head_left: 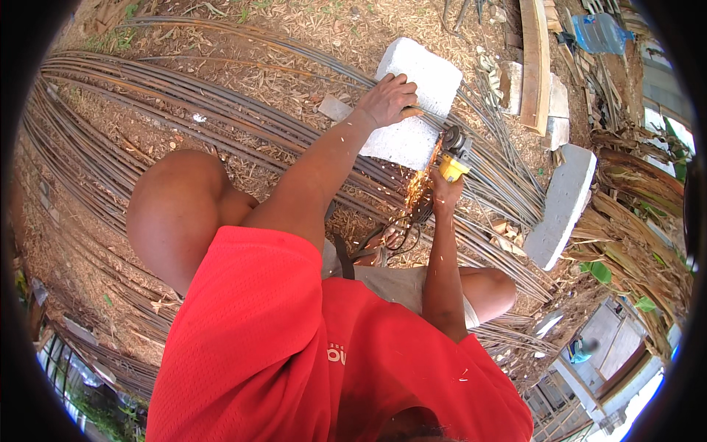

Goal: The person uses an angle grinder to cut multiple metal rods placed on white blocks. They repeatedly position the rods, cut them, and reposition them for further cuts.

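Note:
My right hand (pixel 445 190) is closed round the body of a yellow angle grinder (pixel 453 166). The grinder's disc end is up against the steel rods, and orange sparks stream from it back toward my legs. My left hand (pixel 390 101) lies over a white block (pixel 421 68), its fingers curled round a steel rod (pixel 434 118) that crosses the block. This rod is held just left of the grinder. Exactly where the disc meets the steel is hard to make out. A dark cable loop (pixel 401 234) hangs below the grinder.
Long bundles of steel rods (pixel 184 96) run across the straw-covered ground under and around me. A grey slab (pixel 563 206) stands at their right ends. Farther right are a wooden plank (pixel 535 66), a blue plastic water bottle (pixel 598 34) and dry plant stalks (pixel 633 221).

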